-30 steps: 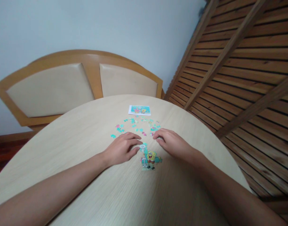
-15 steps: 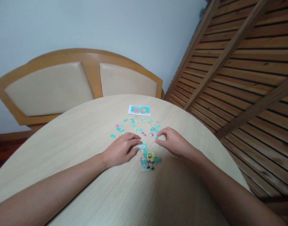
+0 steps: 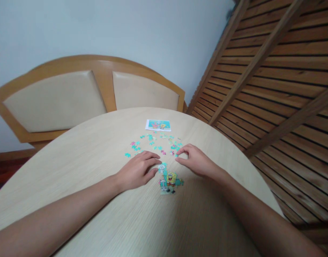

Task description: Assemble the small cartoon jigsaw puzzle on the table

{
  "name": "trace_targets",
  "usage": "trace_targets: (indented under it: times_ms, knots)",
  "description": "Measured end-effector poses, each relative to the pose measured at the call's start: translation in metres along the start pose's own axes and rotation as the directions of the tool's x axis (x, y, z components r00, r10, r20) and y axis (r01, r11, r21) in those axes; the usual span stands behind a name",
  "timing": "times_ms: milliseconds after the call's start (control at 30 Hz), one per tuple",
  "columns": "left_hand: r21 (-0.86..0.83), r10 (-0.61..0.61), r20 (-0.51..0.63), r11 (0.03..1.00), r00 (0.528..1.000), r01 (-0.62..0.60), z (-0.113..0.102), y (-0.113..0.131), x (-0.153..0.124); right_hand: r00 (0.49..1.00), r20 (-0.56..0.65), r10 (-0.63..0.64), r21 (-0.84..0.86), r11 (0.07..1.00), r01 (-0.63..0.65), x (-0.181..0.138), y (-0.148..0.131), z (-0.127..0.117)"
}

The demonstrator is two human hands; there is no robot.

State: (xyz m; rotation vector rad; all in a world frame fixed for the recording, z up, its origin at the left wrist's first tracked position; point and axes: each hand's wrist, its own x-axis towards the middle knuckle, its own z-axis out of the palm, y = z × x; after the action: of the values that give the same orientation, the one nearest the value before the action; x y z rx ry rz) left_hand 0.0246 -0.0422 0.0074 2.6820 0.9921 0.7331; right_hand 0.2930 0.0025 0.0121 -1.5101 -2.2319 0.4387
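Note:
A partly joined cartoon jigsaw (image 3: 168,179) lies on a round pale wooden table (image 3: 99,150). My left hand (image 3: 137,169) rests flat beside it on the left, fingers stretched out, fingertips touching its top edge. My right hand (image 3: 194,160) sits just right of it, thumb and forefinger pinched at a small puzzle piece (image 3: 177,155) among several loose teal and pink pieces (image 3: 155,142). Whether the piece is lifted I cannot tell.
A small printed reference picture (image 3: 158,125) lies beyond the loose pieces near the table's far edge. A wooden bench back with cream padded panels (image 3: 56,100) stands behind the table. A slatted wooden wall (image 3: 273,82) runs along the right.
My right hand has shifted up and slightly right from the joined puzzle toward the loose pieces and its fingers have closed into a pinch. My left hand has stayed put.

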Motion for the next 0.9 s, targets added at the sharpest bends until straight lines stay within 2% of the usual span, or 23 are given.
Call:
trace_targets:
  times_ms: [133, 333, 600, 667, 800, 900]
  knots:
    - [0.002, 0.003, -0.001, 1.000, 1.000, -0.003, 0.000, 0.000, 0.000, 0.999, 0.029, -0.017, 0.024, 1.000, 0.016, 0.000, 0.001, 0.000]
    - [-0.002, 0.004, -0.002, 1.000, 1.000, -0.004, 0.000, 0.000, 0.000, 0.996, 0.010, 0.085, -0.047, 0.995, -0.085, -0.002, -0.001, -0.002]
    - [-0.006, 0.003, -0.002, 1.000, 1.000, -0.003, 0.000, 0.001, 0.000, 0.998, 0.012, 0.064, 0.018, 0.998, -0.064, -0.002, -0.003, -0.002]
    - [-0.015, 0.001, -0.005, 1.000, 1.000, -0.001, 0.000, 0.001, 0.000, 0.998, 0.020, 0.063, 0.079, 0.995, -0.064, -0.002, -0.006, -0.003]
    - [-0.045, -0.019, -0.028, 0.999, 0.999, 0.018, 0.001, -0.001, 0.001, 0.997, 0.063, 0.034, 0.307, 0.950, -0.052, -0.004, -0.016, -0.003]
    - [-0.113, -0.106, -0.064, 0.989, 0.992, 0.099, 0.001, 0.002, 0.001, 0.996, 0.086, 0.002, 0.471, 0.881, -0.043, -0.006, -0.027, 0.000]
